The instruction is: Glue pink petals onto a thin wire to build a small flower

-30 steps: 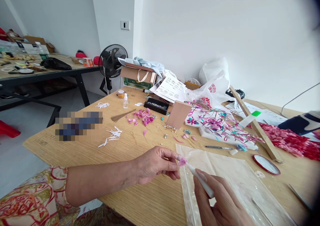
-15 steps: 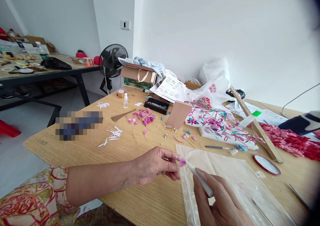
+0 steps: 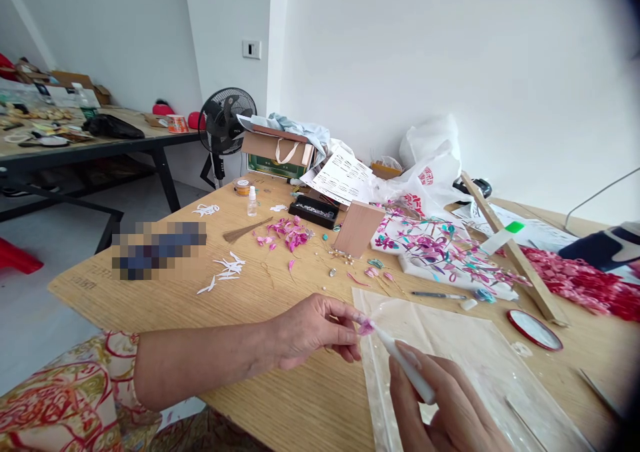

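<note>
My left hand [image 3: 323,329] is closed in a pinch on a small pink petal [image 3: 366,327] above the edge of the clear plastic bag. In my right hand [image 3: 443,402] is a slim white tube with a tapered tip [image 3: 410,372], held like a pen. Its tip touches the petal or comes right up to it; the exact contact is too small to make out. The plastic bag [image 3: 440,332] lies flat on the table beneath both hands. A pile of pink petals [image 3: 293,233] sits farther back, with white strips [image 3: 227,272] to its left.
A wooden block [image 3: 359,229] stands beside a black tray [image 3: 314,211]. To the right are a red-rimmed dish [image 3: 534,329], a pen [image 3: 439,295], a wooden bar [image 3: 515,252] and red-pink bundles [image 3: 575,279]. A spray bottle [image 3: 252,203] is at the back left.
The white tube's tip has shifted slightly across the petal, and my right hand has moved a little right and down. My left hand keeps its pinch almost unmoved.
</note>
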{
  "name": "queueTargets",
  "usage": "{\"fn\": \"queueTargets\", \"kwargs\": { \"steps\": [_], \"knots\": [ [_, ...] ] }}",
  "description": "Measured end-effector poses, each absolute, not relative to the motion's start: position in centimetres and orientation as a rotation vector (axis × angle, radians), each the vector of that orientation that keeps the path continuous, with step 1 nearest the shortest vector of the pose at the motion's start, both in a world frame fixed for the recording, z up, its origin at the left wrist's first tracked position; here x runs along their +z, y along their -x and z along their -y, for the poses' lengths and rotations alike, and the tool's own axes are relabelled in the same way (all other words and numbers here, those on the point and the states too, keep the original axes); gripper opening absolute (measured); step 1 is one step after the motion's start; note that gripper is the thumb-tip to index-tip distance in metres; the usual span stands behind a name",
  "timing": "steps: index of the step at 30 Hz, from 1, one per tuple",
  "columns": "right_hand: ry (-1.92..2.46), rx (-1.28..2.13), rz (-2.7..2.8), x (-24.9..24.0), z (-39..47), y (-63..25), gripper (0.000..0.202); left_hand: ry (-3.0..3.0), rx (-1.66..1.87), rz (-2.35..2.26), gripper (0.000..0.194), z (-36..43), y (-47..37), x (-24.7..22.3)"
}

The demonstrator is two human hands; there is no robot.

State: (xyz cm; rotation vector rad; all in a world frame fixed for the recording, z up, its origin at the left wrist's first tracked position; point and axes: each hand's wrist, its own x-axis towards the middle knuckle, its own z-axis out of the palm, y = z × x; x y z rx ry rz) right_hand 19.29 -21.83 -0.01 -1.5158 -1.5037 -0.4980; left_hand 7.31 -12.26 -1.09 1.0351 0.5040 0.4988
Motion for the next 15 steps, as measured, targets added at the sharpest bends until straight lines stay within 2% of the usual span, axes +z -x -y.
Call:
{"fn": "queueTargets", "kwargs": {
  "steps": [15],
  "knots": [
    [1.495,-0.437,1.538,-0.55,21.85,-19.4,0.008,-1.047,0.491,-0.49,0.024,12.3,-7.36,-0.91]
  ]
}}
